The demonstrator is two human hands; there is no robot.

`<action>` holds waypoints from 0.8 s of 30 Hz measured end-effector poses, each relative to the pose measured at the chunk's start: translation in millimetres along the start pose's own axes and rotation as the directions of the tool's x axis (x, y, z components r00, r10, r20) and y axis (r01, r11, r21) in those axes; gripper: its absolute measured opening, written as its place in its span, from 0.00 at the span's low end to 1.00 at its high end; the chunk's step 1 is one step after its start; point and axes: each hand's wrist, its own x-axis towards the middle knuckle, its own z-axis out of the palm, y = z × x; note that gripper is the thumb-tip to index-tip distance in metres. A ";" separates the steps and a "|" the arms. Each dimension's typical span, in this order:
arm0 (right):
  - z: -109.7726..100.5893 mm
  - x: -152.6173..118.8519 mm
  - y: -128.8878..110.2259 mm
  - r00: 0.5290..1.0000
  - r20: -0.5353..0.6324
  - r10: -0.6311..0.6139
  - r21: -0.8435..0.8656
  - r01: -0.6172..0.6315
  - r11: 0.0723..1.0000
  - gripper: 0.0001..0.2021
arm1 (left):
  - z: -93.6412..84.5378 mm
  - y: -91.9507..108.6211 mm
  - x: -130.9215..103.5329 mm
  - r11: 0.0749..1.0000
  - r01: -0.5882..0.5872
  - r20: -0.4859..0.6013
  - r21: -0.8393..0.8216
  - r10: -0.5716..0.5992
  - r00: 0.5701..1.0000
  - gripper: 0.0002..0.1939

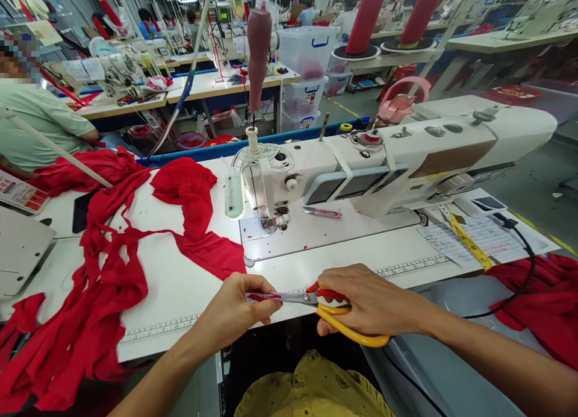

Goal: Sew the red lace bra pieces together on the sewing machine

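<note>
1. Head view: from my remote seat I look down on two bare hands at the near edge of a white table (pixel 180 299).
2. I see the right hand (pixel 361 299) wrapped around the handles of the scissors (pixel 308 298), which have one yellow-orange grip and one red one.
3. The scissors are at near centre, just in front of the table's edge, with their blades pointing left.
4. I see the left hand (pixel 239 311) pinching a small red scrap (pixel 258 297) at the blade end, thumb and finger closed; I cannot tell whether they also press on the metal.
5. Just beyond the hands, I have a white sewing machine (pixel 401 144) spanning from centre to right, with pink-handled snips (pixel 327 213) lying on its bed.
6. To the left, I see long red cloth (pixel 194 200) spread over the table and hanging over its near edge.
7. On the right, a yellow tape measure (pixel 469 242) crosses a written sheet (pixel 436 242); nearer, more red fabric (pixel 546 296) is heaped.
8. At far left, I make out a co-worker in a pale green top (pixel 40 122); at far centre, clear plastic boxes (pixel 307 55) are stacked, and two red thread cones (pixel 368 19) stand right of them.
</note>
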 end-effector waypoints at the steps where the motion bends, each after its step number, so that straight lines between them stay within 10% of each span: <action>1: -0.6 -0.2 0.2 1.000 0.010 0.003 0.001 -0.003 1.000 0.28 | 0.0 -0.1 -0.3 1.000 0.000 0.006 0.006 0.000 1.000 0.11; 17: -1.6 -4.7 7.4 0.999 0.042 0.018 0.087 -0.022 0.996 0.22 | 2.4 0.2 -1.3 0.996 0.045 0.018 -0.071 -0.044 0.999 0.12; 24: -14.8 -11.2 72.8 0.854 -0.336 0.397 -0.287 -0.494 0.821 0.17 | -0.9 -6.8 1.2 0.988 -0.110 -0.219 -0.106 0.085 0.972 0.17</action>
